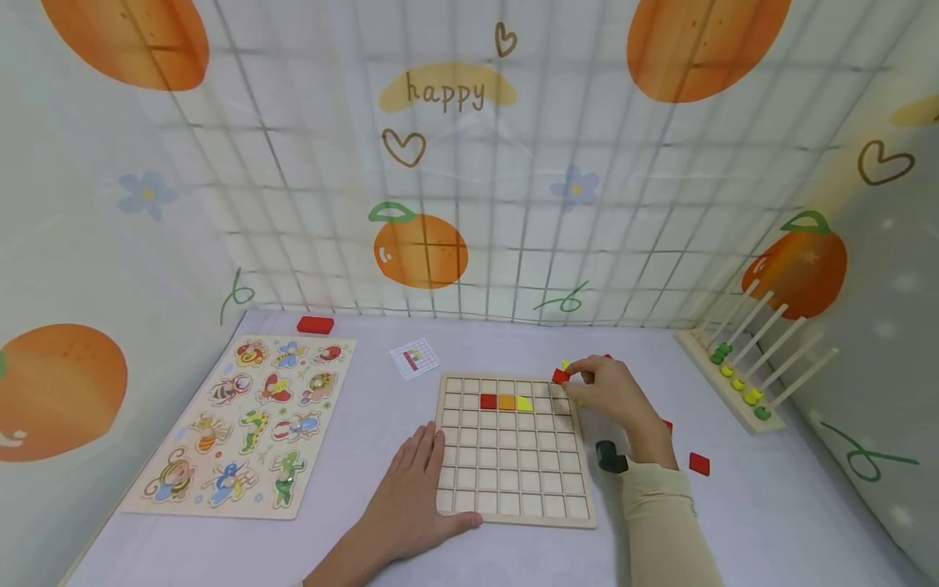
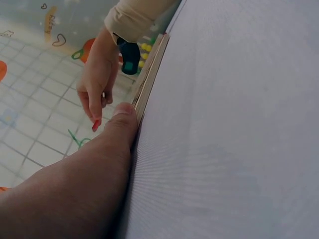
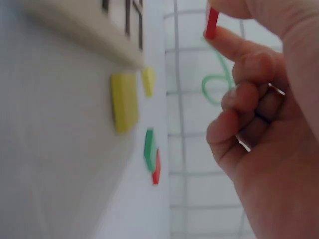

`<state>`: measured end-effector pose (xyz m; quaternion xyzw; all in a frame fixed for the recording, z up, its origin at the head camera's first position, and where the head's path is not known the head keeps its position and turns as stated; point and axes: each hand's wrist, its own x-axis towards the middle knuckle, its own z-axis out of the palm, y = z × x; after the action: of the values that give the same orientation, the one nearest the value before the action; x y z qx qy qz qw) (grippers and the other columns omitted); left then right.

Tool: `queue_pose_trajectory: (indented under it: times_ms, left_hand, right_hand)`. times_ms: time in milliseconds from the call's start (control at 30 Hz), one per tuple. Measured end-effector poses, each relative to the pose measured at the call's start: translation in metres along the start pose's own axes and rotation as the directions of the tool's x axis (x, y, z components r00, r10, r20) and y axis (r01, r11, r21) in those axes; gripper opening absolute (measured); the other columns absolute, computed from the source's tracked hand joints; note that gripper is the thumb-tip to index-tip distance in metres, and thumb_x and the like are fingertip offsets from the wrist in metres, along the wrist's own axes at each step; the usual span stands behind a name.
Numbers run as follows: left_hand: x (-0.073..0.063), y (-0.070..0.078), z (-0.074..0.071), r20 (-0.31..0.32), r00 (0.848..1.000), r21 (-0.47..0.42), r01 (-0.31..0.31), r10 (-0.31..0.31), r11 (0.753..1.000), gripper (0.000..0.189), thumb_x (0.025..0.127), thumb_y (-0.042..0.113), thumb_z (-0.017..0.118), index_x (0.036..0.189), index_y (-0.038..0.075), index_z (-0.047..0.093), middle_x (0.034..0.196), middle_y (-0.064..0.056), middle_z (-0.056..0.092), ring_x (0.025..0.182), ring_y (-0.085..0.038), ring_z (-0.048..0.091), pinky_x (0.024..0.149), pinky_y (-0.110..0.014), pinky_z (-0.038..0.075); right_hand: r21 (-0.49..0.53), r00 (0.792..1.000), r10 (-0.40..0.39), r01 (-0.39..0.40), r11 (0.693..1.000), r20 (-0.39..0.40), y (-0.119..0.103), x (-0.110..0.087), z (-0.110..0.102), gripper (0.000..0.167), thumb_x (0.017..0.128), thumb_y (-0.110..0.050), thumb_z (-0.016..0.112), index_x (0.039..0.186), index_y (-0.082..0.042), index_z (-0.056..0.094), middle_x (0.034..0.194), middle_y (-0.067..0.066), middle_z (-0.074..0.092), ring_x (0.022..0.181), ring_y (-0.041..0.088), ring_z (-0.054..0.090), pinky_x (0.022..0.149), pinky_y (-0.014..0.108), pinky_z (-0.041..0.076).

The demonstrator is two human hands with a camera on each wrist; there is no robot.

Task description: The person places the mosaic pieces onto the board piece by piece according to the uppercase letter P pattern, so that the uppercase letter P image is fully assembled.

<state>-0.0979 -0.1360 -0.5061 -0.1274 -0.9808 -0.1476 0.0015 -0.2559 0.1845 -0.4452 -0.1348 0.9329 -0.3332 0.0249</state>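
Observation:
A wooden grid board (image 1: 506,479) lies flat on the table. In its second row from the back sit a red square tile (image 1: 488,402), an orange square tile (image 1: 506,402) and a yellow tile (image 1: 524,403), side by side. My left hand (image 1: 411,493) rests at the board's left edge, fingers straight and thumb touching the front left corner. Between thumb and forefinger my right hand (image 1: 612,399) pinches a small red tile (image 1: 561,376), held above the board's back right corner. In the right wrist view the red tile (image 3: 212,23) is seen edge-on, off the table.
Right of the board lie loose yellow tiles (image 3: 124,102), a green tile (image 3: 150,150) and a red tile (image 1: 699,464). A pattern card (image 1: 414,359) lies behind the board. An insect puzzle (image 1: 245,424) is on the left, a red block (image 1: 315,325) behind it, a peg stand (image 1: 734,383) at right.

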Motion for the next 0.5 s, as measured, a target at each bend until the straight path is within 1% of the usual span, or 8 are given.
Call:
queue_pose_trajectory:
  times_ms: [100,200,333,500]
  left_hand:
    - [0.001,0.000,-0.001,0.001,1.000,0.000,0.002,-0.002,1.000,0.132,0.073,0.095,0.049,0.162,0.002,0.020,0.172,-0.016,0.014,0.160,-0.032,0.014,0.128,-0.049,0.021]
    - [0.001,-0.001,-0.001,0.002,1.000,0.008,0.007,-0.007,1.000,0.132,0.073,0.096,0.047,0.163,0.003,0.020,0.172,-0.015,0.013,0.160,-0.031,0.013,0.129,-0.049,0.020]
    - [0.000,-0.001,0.000,0.007,1.000,0.013,0.013,-0.014,1.000,0.132,0.073,0.097,0.046,0.163,0.003,0.020,0.172,-0.015,0.012,0.160,-0.031,0.013,0.129,-0.049,0.020]
    - [-0.001,-0.001,0.002,0.007,1.000,0.012,0.011,-0.011,1.000,0.133,0.073,0.097,0.047,0.163,0.003,0.020,0.172,-0.015,0.013,0.160,-0.032,0.013,0.129,-0.049,0.020]
  right_hand:
    - [0.038,0.999,-0.030,0.030,0.999,0.016,-0.013,-0.001,0.002,0.022,0.088,-0.018,0.066,0.106,-0.010,0.076,0.077,0.001,0.041,0.065,0.015,0.035,0.055,0.028,0.028]
    - [0.073,0.998,-0.053,0.051,0.996,0.036,-0.026,-0.003,0.005,0.023,0.087,-0.017,0.067,0.107,-0.010,0.075,0.079,0.001,0.043,0.068,0.016,0.038,0.056,0.028,0.030]
    - [0.078,0.993,-0.102,0.096,0.992,0.068,-0.040,-0.004,0.012,0.021,0.088,-0.018,0.070,0.106,-0.009,0.076,0.078,-0.001,0.044,0.070,0.014,0.040,0.057,0.027,0.031]
    - [0.063,0.980,-0.165,0.158,0.985,0.116,-0.052,-0.003,0.026,0.018,0.088,-0.015,0.073,0.103,-0.008,0.076,0.072,-0.004,0.039,0.065,0.011,0.036,0.057,0.024,0.030]
